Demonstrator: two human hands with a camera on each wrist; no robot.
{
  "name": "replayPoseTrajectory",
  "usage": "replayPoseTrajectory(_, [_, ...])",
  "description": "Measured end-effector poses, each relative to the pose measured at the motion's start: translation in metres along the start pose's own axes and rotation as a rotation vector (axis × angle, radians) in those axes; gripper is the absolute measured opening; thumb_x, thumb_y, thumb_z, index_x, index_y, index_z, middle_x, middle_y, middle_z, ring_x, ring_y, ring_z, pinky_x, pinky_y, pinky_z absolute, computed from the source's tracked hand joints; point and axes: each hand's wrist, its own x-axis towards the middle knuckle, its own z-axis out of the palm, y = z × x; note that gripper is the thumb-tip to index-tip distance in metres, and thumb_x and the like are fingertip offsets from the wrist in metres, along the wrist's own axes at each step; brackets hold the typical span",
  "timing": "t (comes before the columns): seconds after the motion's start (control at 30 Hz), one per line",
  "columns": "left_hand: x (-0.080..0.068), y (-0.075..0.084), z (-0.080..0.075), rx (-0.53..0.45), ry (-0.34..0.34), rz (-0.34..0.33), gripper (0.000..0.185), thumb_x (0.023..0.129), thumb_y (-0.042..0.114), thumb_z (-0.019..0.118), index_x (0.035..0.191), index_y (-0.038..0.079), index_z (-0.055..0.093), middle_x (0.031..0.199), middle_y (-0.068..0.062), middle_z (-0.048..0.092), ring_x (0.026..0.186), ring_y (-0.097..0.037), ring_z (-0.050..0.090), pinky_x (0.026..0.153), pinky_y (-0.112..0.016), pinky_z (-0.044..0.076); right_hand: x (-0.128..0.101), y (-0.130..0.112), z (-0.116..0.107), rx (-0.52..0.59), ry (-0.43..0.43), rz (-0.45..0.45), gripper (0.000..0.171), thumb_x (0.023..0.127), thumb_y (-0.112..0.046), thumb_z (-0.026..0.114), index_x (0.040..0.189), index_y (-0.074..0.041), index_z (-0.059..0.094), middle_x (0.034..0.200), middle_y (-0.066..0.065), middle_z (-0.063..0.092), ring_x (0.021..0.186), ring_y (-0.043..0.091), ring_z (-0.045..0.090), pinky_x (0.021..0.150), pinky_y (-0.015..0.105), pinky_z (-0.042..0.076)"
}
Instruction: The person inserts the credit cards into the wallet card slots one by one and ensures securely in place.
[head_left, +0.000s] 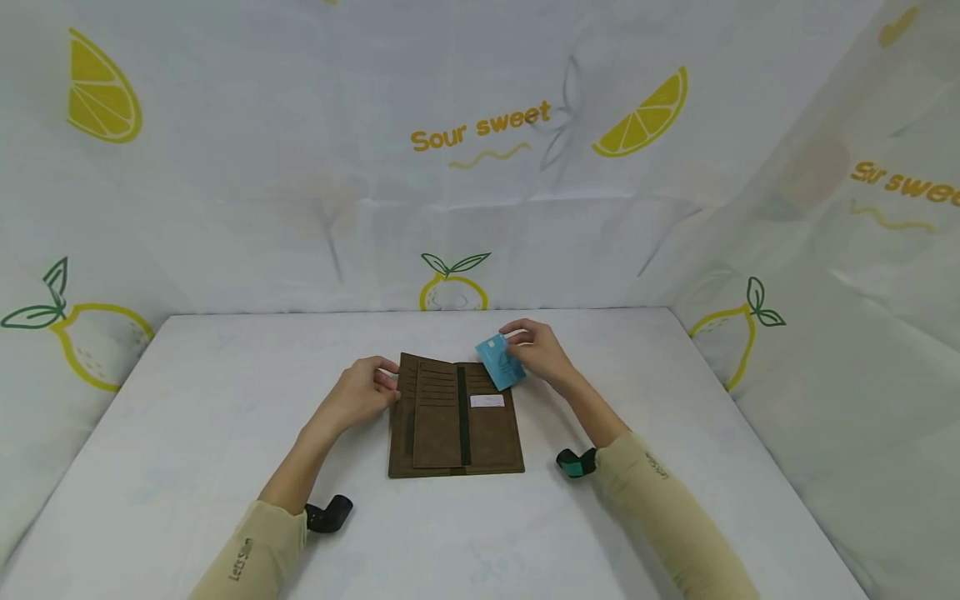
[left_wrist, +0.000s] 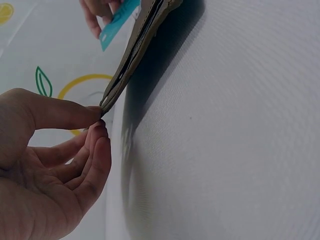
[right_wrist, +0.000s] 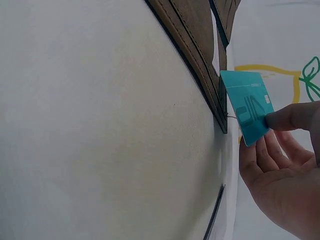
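A brown wallet point(head_left: 491, 437) lies spread on the white table, with card slots on both halves and a white slip point(head_left: 487, 401) showing in the right half. At its upper left edge, my left hand point(head_left: 360, 390) pinches the wallet's border; the left wrist view shows that edge raised off the table between thumb and fingertips. My right hand point(head_left: 542, 350) holds a blue bank card point(right_wrist: 247, 104) between thumb and fingers, tilted over the upper right part of the wallet. Whether the card touches the slots cannot be told.
The white table point(head_left: 225, 400) meets a white cloth backdrop point(head_left: 262, 167) with lemon prints behind it and at the sides. A black wrist camera point(head_left: 328, 514) sits by the left sleeve, another camera point(head_left: 576, 462) by the right one.
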Motion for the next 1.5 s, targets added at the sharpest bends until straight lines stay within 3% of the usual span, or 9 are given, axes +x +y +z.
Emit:
replayPoseTrajectory(0.1, [0.000, 0.000, 0.000, -0.001, -0.001, -0.002, 0.040, 0.090, -0.003, 0.071, 0.129, -0.010, 0.067, 0.099, -0.016, 0.075, 0.083, -0.019, 0.070, 0.075, -0.031, 0.056, -0.001, -0.002, 0.003, -0.009, -0.001, -0.008, 0.033, 0.102, -0.005, 0.062, 0.134, -0.004, 0.069, 0.126, 0.024, 0.072, 0.119, 0.033, 0.068, 0.082, 0.028, 0.051])
replayPoseTrajectory(0.33, [0.000, 0.002, 0.002, -0.002, -0.003, 0.005, 0.039, 0.091, -0.004, 0.072, 0.128, -0.010, 0.067, 0.098, -0.017, 0.075, 0.084, -0.021, 0.070, 0.074, -0.029, 0.055, -0.001, 0.001, 0.009, -0.020, 0.012, -0.032, 0.031, 0.101, -0.005, 0.063, 0.132, -0.003, 0.069, 0.117, 0.021, 0.073, 0.102, 0.023, 0.066, 0.075, 0.026, 0.049])
replayPoseTrajectory(0.67, [-0.001, 0.004, 0.001, -0.013, -0.006, 0.003, 0.039, 0.091, -0.004, 0.071, 0.128, -0.010, 0.067, 0.098, -0.017, 0.075, 0.084, -0.020, 0.070, 0.073, -0.027, 0.053, -0.003, -0.001, 0.017, -0.020, 0.006, -0.031, 0.031, 0.100, -0.004, 0.064, 0.130, -0.002, 0.069, 0.121, 0.025, 0.073, 0.107, 0.029, 0.069, 0.079, 0.025, 0.050])
replayPoseTrajectory(0.87, [-0.001, 0.002, 0.001, -0.011, -0.008, -0.001, 0.039, 0.091, -0.004, 0.071, 0.129, -0.010, 0.067, 0.099, -0.016, 0.075, 0.084, -0.020, 0.070, 0.074, -0.029, 0.054, -0.002, 0.000, 0.022, 0.006, -0.009, -0.054, 0.038, 0.098, 0.000, 0.062, 0.136, -0.002, 0.069, 0.121, 0.026, 0.072, 0.100, 0.027, 0.068, 0.071, 0.024, 0.046])
replayPoseTrajectory(1.03, [-0.001, 0.001, 0.000, -0.005, -0.004, 0.001, 0.039, 0.090, -0.004, 0.070, 0.129, -0.010, 0.066, 0.099, -0.016, 0.075, 0.084, -0.020, 0.070, 0.075, -0.030, 0.054, -0.001, -0.001, 0.028, -0.014, -0.005, -0.082, 0.042, 0.095, 0.003, 0.060, 0.135, -0.004, 0.072, 0.118, 0.023, 0.074, 0.110, 0.029, 0.065, 0.063, 0.025, 0.041])
replayPoseTrajectory(1.2, [0.000, 0.001, 0.000, -0.005, -0.008, 0.006, 0.039, 0.090, -0.004, 0.069, 0.129, -0.010, 0.066, 0.099, -0.016, 0.075, 0.084, -0.020, 0.070, 0.074, -0.030, 0.054, -0.001, -0.004, 0.031, -0.014, -0.002, -0.075, 0.037, 0.096, 0.002, 0.061, 0.130, -0.004, 0.074, 0.122, 0.025, 0.073, 0.120, 0.035, 0.063, 0.069, 0.026, 0.043])
replayPoseTrajectory(1.5, [-0.001, 0.003, -0.001, -0.014, -0.004, -0.002, 0.040, 0.089, -0.004, 0.069, 0.128, -0.009, 0.067, 0.100, -0.017, 0.075, 0.085, -0.021, 0.070, 0.075, -0.029, 0.054, -0.001, -0.007, 0.034, 0.006, -0.015, -0.042, 0.034, 0.098, 0.001, 0.063, 0.131, -0.003, 0.071, 0.125, 0.026, 0.073, 0.120, 0.035, 0.064, 0.075, 0.027, 0.048])
